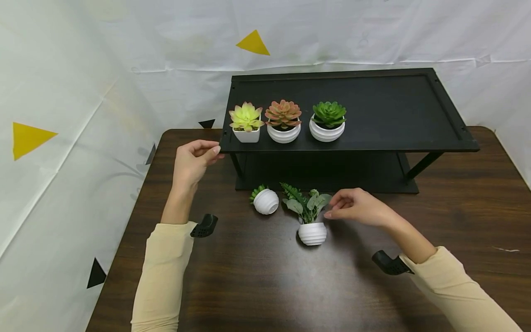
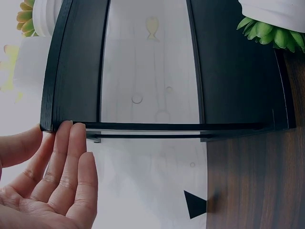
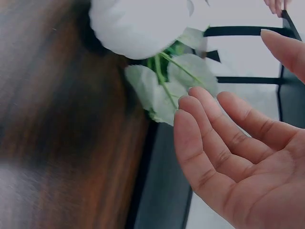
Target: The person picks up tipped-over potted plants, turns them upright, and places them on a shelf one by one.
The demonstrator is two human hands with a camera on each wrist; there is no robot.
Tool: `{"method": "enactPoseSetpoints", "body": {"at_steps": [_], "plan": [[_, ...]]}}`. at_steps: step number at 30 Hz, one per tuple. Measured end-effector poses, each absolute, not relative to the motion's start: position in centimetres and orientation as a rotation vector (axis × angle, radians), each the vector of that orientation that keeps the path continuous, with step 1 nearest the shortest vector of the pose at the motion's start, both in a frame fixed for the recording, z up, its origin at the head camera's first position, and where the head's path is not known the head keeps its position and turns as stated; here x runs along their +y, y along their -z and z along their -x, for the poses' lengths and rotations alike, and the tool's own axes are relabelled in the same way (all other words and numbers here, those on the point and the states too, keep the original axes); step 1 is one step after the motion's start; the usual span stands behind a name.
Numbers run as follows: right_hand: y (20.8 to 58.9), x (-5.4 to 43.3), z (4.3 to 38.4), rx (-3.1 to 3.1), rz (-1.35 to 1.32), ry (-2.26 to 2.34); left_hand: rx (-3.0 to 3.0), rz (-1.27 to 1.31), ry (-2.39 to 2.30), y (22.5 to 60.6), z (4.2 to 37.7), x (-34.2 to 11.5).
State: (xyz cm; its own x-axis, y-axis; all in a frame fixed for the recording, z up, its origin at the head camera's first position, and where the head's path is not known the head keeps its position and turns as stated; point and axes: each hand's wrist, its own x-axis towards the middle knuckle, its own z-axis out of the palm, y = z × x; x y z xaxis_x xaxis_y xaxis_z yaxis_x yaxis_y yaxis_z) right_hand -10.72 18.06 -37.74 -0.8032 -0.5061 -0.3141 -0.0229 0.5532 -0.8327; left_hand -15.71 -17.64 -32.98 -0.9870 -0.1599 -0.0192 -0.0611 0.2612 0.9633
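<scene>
My left hand (image 1: 192,161) pinches the front left corner of a black two-tier shelf (image 1: 390,110). In the left wrist view its thumb is at the top board's edge, with the fingers (image 2: 62,162) beneath. My right hand (image 1: 358,207) is just right of a leafy potted plant (image 1: 313,234) with a ribbed white pot, standing on the table. Its fingers (image 3: 224,138) are loosely bent near the leaves and hold nothing; whether they touch a leaf I cannot tell. A small green succulent in a round white pot (image 1: 266,202) lies tipped over to the left of that plant.
Along the top board's front left stand a yellow-green succulent (image 1: 246,117), a reddish one (image 1: 283,114) and a green one (image 1: 329,115), all in white pots. The shelf stands on a dark wooden table (image 1: 249,286), with white sheeting (image 1: 186,41) behind and to the left.
</scene>
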Motion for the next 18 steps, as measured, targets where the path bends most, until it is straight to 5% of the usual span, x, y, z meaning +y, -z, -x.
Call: {"method": "enactPoseSetpoints", "body": {"at_steps": [18], "plan": [[41.3,16.9,9.5,2.177,0.301,1.209,-2.435,-0.209,1.835,33.1,15.8,-17.8]]}}
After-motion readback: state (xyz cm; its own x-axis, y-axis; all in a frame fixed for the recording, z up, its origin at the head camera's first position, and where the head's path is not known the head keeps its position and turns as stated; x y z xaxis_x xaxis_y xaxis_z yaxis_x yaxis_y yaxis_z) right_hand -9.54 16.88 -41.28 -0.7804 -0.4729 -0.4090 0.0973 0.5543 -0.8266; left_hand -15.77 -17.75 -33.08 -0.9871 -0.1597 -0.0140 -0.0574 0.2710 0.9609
